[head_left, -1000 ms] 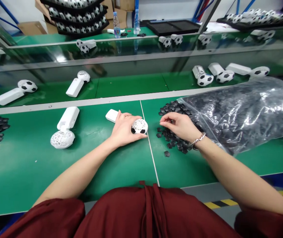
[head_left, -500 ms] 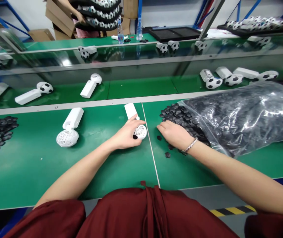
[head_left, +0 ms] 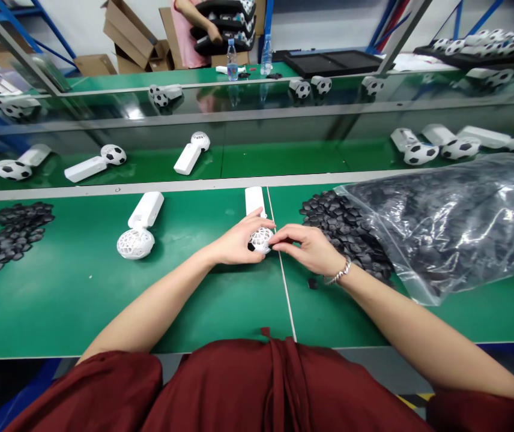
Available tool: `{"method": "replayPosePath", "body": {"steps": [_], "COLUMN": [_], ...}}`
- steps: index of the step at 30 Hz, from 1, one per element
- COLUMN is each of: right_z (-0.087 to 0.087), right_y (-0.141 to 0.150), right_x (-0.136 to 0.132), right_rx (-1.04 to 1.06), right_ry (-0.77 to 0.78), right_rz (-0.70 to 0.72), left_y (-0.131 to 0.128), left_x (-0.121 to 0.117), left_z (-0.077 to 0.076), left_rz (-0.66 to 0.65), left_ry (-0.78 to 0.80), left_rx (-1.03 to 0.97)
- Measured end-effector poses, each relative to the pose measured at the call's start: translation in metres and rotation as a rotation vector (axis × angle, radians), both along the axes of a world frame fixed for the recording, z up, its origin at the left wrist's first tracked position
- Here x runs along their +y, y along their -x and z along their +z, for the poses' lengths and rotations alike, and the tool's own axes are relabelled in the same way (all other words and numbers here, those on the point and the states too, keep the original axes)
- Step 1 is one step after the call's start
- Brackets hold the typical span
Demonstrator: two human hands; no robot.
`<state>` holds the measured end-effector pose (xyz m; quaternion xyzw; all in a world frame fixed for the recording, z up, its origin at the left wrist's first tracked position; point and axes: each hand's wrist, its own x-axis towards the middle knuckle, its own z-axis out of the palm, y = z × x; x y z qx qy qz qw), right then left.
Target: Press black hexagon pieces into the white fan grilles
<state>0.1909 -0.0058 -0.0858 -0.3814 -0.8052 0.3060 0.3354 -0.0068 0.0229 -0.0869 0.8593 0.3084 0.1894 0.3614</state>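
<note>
My left hand (head_left: 239, 241) is closed around the round, lattice-patterned head of a white soccer-ball device (head_left: 255, 201), whose flat handle points away from me on the green table. A black patch sits in the lattice near my left fingers. Pinched between the thumb and index finger of my right hand (head_left: 308, 246) is a small black piece (head_left: 271, 244), held against the right side of the ball. Behind that hand lies a heap of black pentagon pieces (head_left: 342, 225). One loose black piece (head_left: 312, 283) rests near my right wrist.
Another white lattice-headed device (head_left: 135, 243) lies to the left, beyond it a second heap of black pieces (head_left: 14, 234). A clear plastic bag (head_left: 464, 222) of black pieces fills the right side. Soccer-ball devices (head_left: 421, 153) lie along the sunken green strip. A person (head_left: 189, 30) stands across.
My right hand has moved left from the black heap to the ball, bringing a small black piece. My left hand keeps its hold. The view has shifted slightly.
</note>
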Motion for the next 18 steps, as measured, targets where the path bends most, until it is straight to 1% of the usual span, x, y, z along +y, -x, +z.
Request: {"method": "replayPosePath", "body": {"steps": [3, 6, 8, 13, 18], "right_z": [-0.002, -0.003, -0.004, -0.005, -0.009], "right_y": [0.002, 0.003, 0.005, 0.008, 0.012], "right_x": [0.0, 0.0, 0.0, 0.002, 0.008], "right_rx": [0.04, 0.066, 0.058, 0.091, 0.211], "right_ry": [0.012, 0.003, 0.032, 0.185, 0.415], "right_rz": [-0.033, -0.02, -0.028, -0.104, -0.073], "left_y": [-0.001, -0.002, -0.003, -0.004, -0.007], "left_x": [-0.001, -0.001, -0.001, -0.003, -0.005], "left_z": [0.0, -0.001, -0.001, -0.002, -0.004], "left_rz": [0.002, 0.007, 0.014, 0.049, 0.1], "left_ry": [0.0, -0.009, -0.009, 0.014, 0.036], "left_rx": [-0.018, -0.029, -0.041, -0.059, -0.08]}}
